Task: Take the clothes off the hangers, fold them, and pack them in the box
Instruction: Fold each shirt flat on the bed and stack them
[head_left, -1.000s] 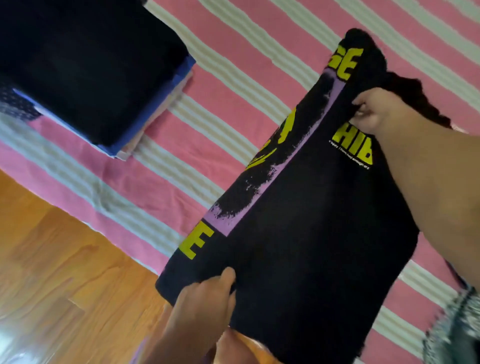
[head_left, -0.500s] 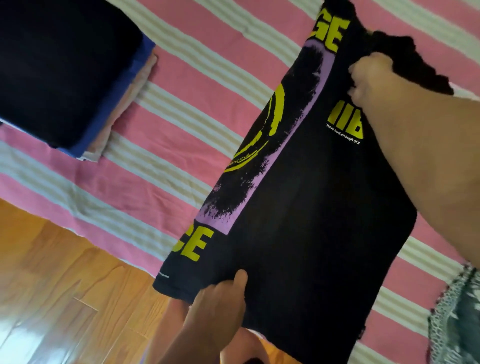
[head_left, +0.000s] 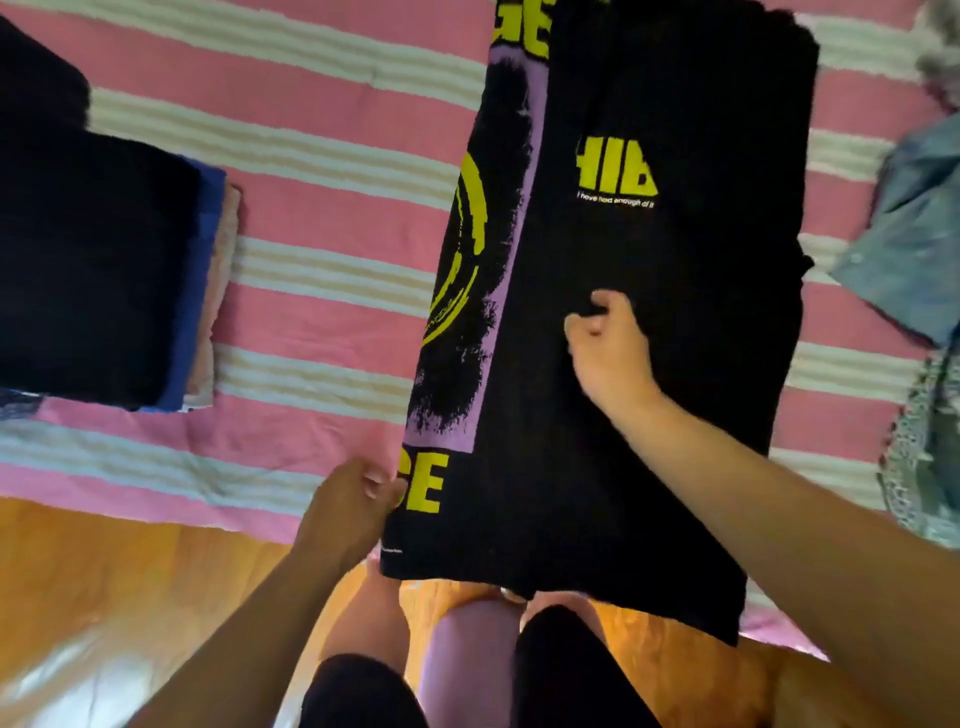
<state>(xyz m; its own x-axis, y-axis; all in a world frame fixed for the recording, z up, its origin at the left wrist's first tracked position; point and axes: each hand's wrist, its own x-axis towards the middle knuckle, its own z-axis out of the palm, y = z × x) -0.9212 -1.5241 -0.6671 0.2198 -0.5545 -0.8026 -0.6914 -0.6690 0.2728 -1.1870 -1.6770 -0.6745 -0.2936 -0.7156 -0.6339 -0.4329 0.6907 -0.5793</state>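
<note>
A black T-shirt (head_left: 649, 364) with yellow and purple print is spread lengthwise on a pink striped blanket (head_left: 322, 218). Its lower left edge is pinched by the left hand (head_left: 348, 512), while a fold of cloth at its middle is gripped by the right hand (head_left: 610, 348). A stack of folded clothes (head_left: 104, 270) is seen well left of the left hand. More garments (head_left: 919, 249) are piled right of the right hand.
</note>
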